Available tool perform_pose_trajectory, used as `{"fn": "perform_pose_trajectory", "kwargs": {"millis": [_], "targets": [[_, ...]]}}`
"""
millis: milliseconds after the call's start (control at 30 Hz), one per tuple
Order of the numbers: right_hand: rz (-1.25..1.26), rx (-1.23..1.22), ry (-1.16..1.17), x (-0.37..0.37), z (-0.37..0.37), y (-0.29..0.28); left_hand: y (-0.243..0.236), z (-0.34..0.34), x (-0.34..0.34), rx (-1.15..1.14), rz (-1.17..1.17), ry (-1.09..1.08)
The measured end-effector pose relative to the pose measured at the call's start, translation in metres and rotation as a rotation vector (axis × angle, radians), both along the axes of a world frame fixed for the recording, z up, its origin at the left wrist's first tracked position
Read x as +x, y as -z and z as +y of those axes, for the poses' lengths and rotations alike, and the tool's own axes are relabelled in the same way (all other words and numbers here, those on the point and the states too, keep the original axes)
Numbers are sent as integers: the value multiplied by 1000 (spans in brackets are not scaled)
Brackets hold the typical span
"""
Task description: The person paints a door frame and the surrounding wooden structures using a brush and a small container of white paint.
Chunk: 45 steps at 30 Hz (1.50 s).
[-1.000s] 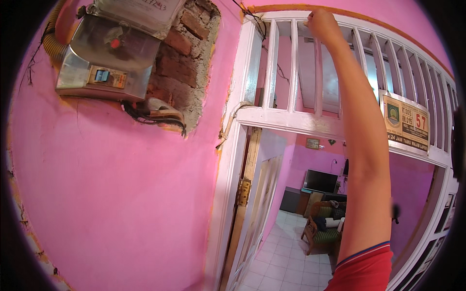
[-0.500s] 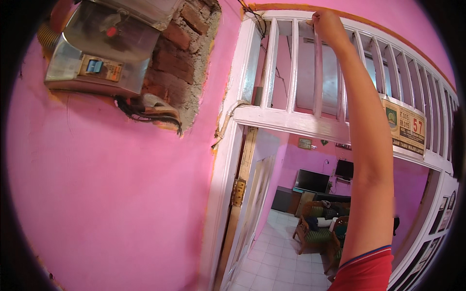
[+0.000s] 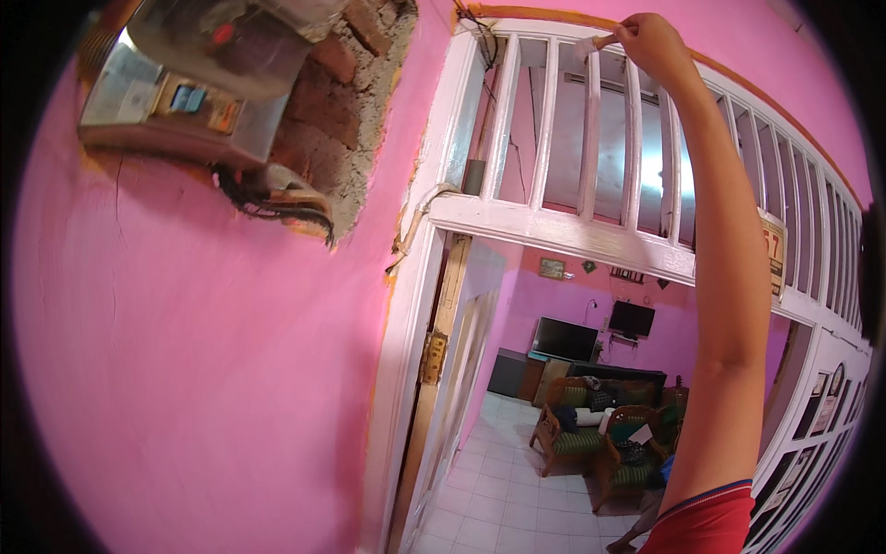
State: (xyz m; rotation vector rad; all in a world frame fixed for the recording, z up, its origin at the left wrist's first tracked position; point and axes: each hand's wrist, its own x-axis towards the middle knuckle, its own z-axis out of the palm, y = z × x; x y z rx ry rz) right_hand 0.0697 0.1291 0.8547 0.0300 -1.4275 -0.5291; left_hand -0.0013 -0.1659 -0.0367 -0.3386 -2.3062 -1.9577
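My right arm, in a red sleeve, reaches up from the lower right. At the top of the white slatted transom [image 3: 563, 220], my right hand [image 3: 653, 44] is closed around the thin handle of a small paintbrush [image 3: 604, 42]. Its whitish bristle end points left and lies against or just in front of the upper end of a slat [image 3: 589, 138]; contact is hard to tell. An orange-brown strip [image 3: 544, 15] of the frame runs just above the brush. My left hand is out of view.
On the pink wall at left hangs a metal meter box [image 3: 194, 102] beside exposed brick [image 3: 323, 102] and loose cables [image 3: 277, 208]. A number plate [image 3: 773, 249] is fixed to the transom. Below, the doorway shows chairs [image 3: 572, 434], a television [image 3: 565, 339] and part of a person's leg [image 3: 632, 535].
The view has shifted a little to the right. My right hand has turned and moved, and the paintbrush, barely visible before, now shows clearly to the left of my fingers.
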Motion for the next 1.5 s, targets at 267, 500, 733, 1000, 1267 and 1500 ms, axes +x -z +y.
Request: {"fn": "perform_pose_trajectory", "kwargs": {"millis": [267, 500, 733, 1000, 1267, 1500], "targets": [[77, -59, 183, -2, -22, 15, 6, 12, 0, -29, 58, 76], [-3, -76, 291, -13, -34, 17, -9, 7, 4, 40, 31, 72], [3, 33, 249, 11, -27, 6, 3, 12, -7, 3, 38, 109], [55, 2, 247, 39, 7, -6, -11, 14, -9, 23, -32, 173], [56, -36, 197, -7, 23, 16, -7, 14, -11, 12, -19, 182], [97, 58, 524, -48, 38, 16, -1, 15, -8, 99, 5, 166]]}}
